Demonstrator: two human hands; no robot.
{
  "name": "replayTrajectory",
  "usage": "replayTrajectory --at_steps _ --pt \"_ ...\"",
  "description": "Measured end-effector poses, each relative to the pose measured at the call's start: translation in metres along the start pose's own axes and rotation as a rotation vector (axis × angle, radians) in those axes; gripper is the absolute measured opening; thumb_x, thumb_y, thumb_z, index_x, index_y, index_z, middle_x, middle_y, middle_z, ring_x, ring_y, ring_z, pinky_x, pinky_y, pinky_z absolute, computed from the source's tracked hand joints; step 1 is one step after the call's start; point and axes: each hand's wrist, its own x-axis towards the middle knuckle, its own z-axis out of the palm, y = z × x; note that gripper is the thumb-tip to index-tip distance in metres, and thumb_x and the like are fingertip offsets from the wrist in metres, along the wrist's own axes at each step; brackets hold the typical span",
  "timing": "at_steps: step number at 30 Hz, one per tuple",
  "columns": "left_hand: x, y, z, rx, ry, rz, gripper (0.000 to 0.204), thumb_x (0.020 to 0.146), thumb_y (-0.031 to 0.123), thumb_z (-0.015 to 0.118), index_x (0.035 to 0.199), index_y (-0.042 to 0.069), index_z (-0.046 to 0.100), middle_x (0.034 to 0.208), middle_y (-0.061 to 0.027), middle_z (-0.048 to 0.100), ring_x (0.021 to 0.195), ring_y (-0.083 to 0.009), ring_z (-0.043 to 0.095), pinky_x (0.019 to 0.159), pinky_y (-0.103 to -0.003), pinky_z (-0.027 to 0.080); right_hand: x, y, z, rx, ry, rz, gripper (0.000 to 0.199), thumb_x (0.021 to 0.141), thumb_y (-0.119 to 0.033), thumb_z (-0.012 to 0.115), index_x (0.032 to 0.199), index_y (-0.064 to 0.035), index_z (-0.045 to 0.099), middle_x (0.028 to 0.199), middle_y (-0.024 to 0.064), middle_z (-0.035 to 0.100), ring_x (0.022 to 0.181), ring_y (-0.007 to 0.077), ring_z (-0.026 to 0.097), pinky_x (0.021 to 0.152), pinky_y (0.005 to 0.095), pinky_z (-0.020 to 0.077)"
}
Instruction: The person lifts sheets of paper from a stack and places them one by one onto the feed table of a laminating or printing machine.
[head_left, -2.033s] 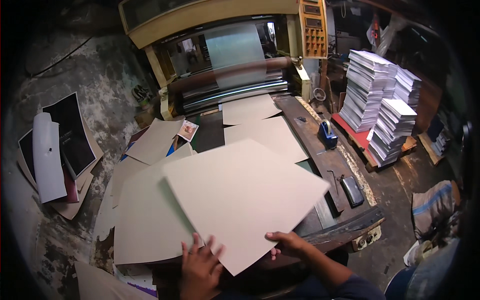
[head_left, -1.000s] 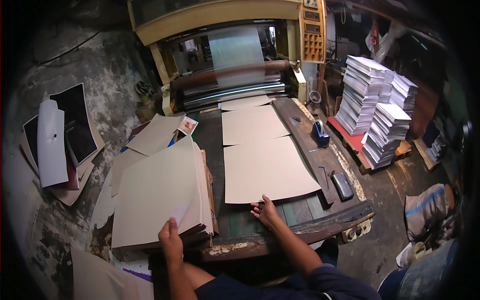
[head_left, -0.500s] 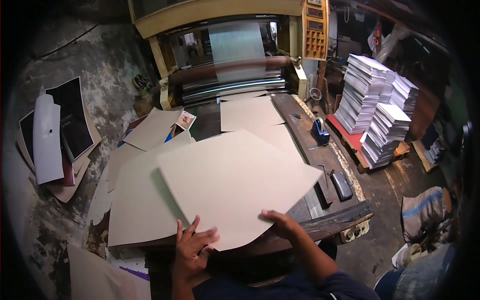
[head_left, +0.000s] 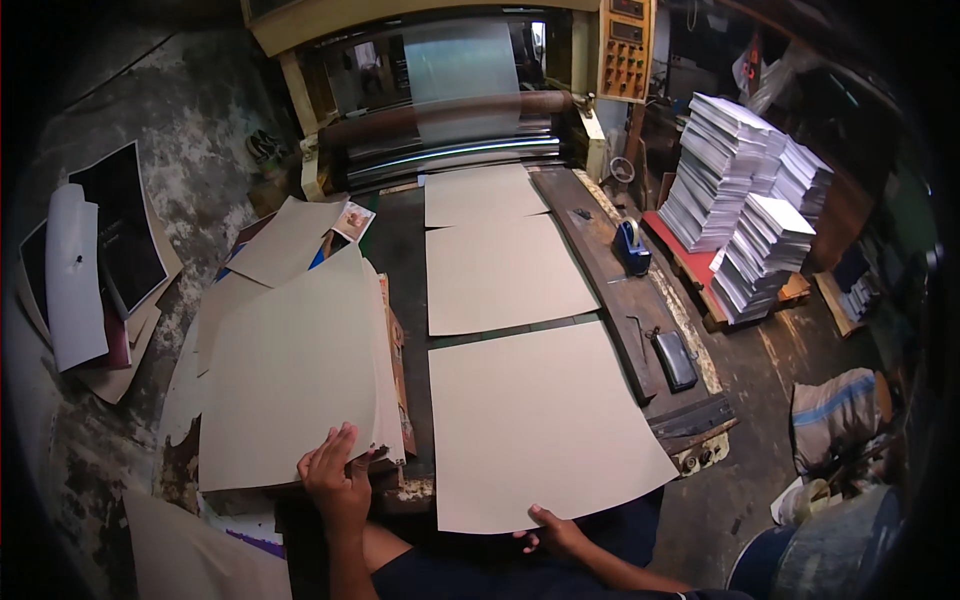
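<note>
A large beige paper sheet [head_left: 540, 425] lies on the machine's feed table, its near edge overhanging the front. My right hand [head_left: 552, 535] pinches that edge, thumb on top and fingers underneath. Farther up, a second beige sheet [head_left: 505, 275] and a third beige sheet [head_left: 480, 195] run in line toward the rollers. On the left, my left hand [head_left: 338, 478] rests with fingers stretched on the front right corner of a stack of beige sheets [head_left: 285, 380]. The corner is partly hidden by the fingers.
The machine's rollers [head_left: 450, 150] cross the far end under clear film. A tape dispenser [head_left: 632, 248], a hex key and a black case [head_left: 676, 360] sit along the right rail. Tall paper stacks [head_left: 715, 175] stand on a pallet at right. Loose printed sheets [head_left: 75, 280] lean at left.
The sheet held in my right hand has come down onto the table behind the other sheets in line. My left hand has let go of it and moved left to the stack.
</note>
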Motion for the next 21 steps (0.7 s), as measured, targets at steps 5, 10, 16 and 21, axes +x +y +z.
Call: replayTrajectory --at_steps 5,10,16,21 --pt "0.009 0.001 -0.013 -0.138 -0.078 -0.063 0.035 0.091 0.037 0.064 0.109 0.007 0.069 0.112 -0.0098 0.07 0.111 -0.0291 0.063 0.096 -0.041 0.037 0.021 -0.014 0.001 0.111 0.014 0.005 0.052 0.097 -0.047 0.051 0.126 -0.0041 0.045 0.094 0.0178 0.063 0.065 0.0166 0.053 0.07 0.0415 0.0534" --pt "0.01 -0.004 -0.009 -0.291 -0.073 -0.167 0.034 0.094 0.035 0.06 0.104 0.004 0.07 0.105 -0.0142 0.071 0.106 -0.0321 0.064 0.094 -0.043 0.041 0.043 -0.051 0.007 0.152 -0.009 -0.073 0.052 0.095 -0.053 0.05 0.122 -0.0083 0.046 0.093 0.0144 0.061 0.066 0.0166 0.053 0.072 0.0417 0.0514" --pt "0.008 0.002 0.002 -0.261 0.009 -0.394 0.031 0.097 0.026 0.056 0.099 -0.002 0.069 0.098 -0.0212 0.069 0.095 -0.0361 0.065 0.088 -0.041 0.046 0.072 -0.07 0.012 0.199 0.04 -0.169 0.054 0.097 -0.053 0.047 0.122 -0.0048 0.045 0.097 0.0189 0.063 0.069 0.0181 0.058 0.074 0.0421 0.0536" --pt "0.008 0.013 0.004 -0.06 0.126 -0.105 0.035 0.098 0.03 0.055 0.1 -0.003 0.067 0.092 -0.0157 0.07 0.086 -0.027 0.065 0.085 -0.036 0.046 0.093 -0.066 0.012 0.268 0.123 -0.316 0.045 0.097 -0.047 0.049 0.12 -0.0084 0.044 0.1 0.015 0.065 0.075 0.0189 0.059 0.074 0.0429 0.0536"
